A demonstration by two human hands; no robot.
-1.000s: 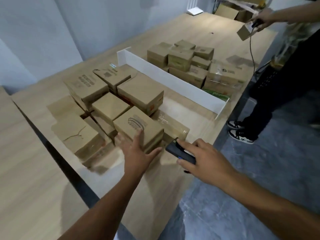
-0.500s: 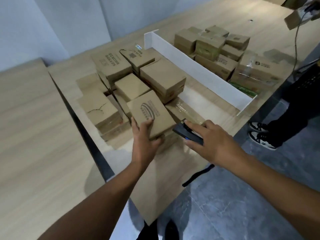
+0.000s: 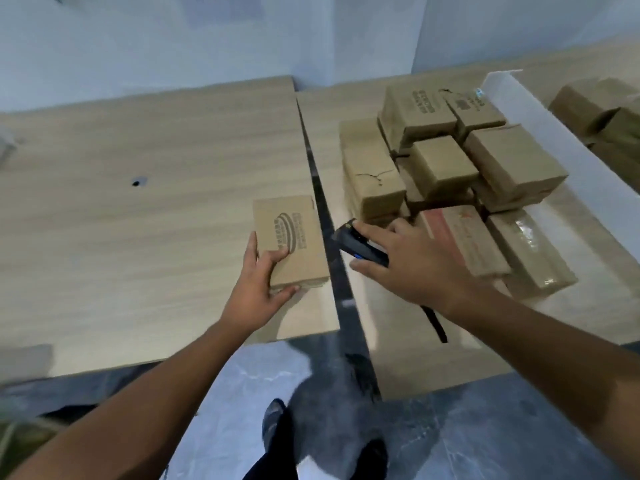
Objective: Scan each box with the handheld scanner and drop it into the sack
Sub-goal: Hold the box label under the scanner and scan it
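Observation:
My left hand (image 3: pixel 260 282) grips a brown cardboard box (image 3: pixel 290 240) with a printed logo by its near edge, thumb on top, over the right end of the left table. My right hand (image 3: pixel 405 261) holds the black handheld scanner (image 3: pixel 358 244) just right of that box, its head towards the box. A black strap or cable hangs below my right wrist. A pile of several brown boxes (image 3: pixel 450 174) lies on the right table behind my right hand. The sack is not in view.
Two wooden tables meet at a dark gap (image 3: pixel 322 202). A white divider board (image 3: pixel 554 133) stands right of the pile, with more boxes (image 3: pixel 595 109) beyond it. Grey floor and my shoes (image 3: pixel 277 431) are below. A small hole (image 3: pixel 136 182) marks the left table.
My left hand lifted the logo box off the pile and carried it left across the gap to the left table. My right hand with the scanner followed. The view swung left.

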